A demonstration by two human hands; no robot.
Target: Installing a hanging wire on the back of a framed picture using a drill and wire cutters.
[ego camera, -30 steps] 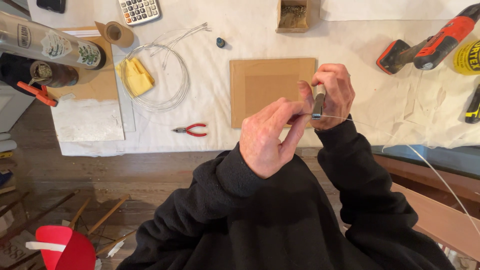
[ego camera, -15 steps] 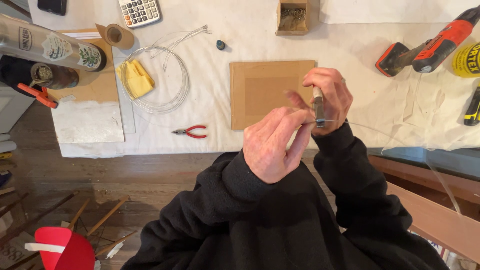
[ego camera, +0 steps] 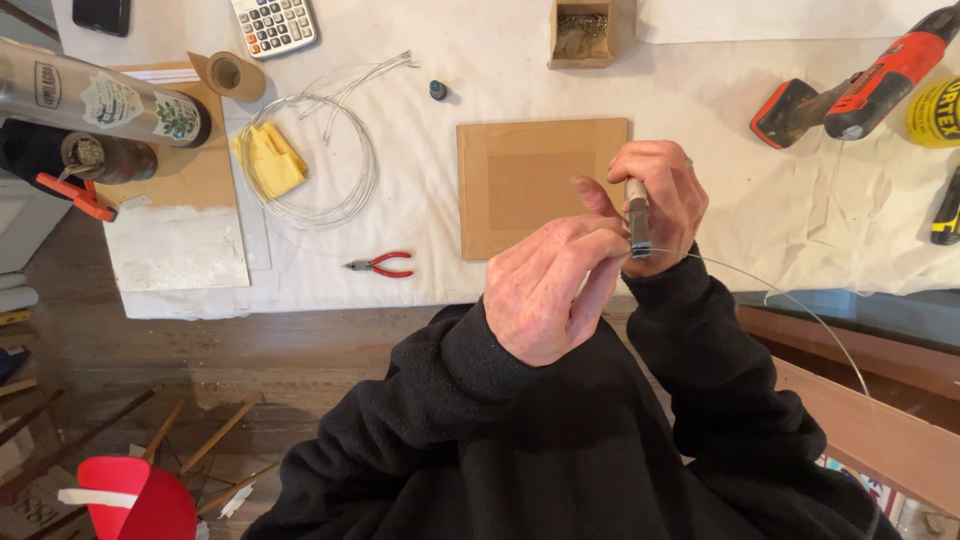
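My right hand [ego camera: 662,200] grips a small grey metal tool [ego camera: 636,218] upright in front of my chest. A thin wire [ego camera: 790,300] runs from the tool's jaws out to the right and curves down. My left hand [ego camera: 550,290] pinches the wire right at the tool, thumb and fingers closed on it. Both hands sit above the near edge of the table, just in front of a square brown cardboard panel [ego camera: 530,185]. Black sleeves cover both arms.
Red-handled pliers [ego camera: 382,264], a wire coil [ego camera: 320,165] around a yellow cloth [ego camera: 268,160], a calculator [ego camera: 275,22], a small wooden box [ego camera: 582,32] and a red-and-black drill [ego camera: 865,85] lie on the white-covered table. Bottles [ego camera: 100,110] lie at the left.
Both hands shifted slightly; my left hand's fingers closed further in on the wire at the tool. The wire's free end swung lower on the right.
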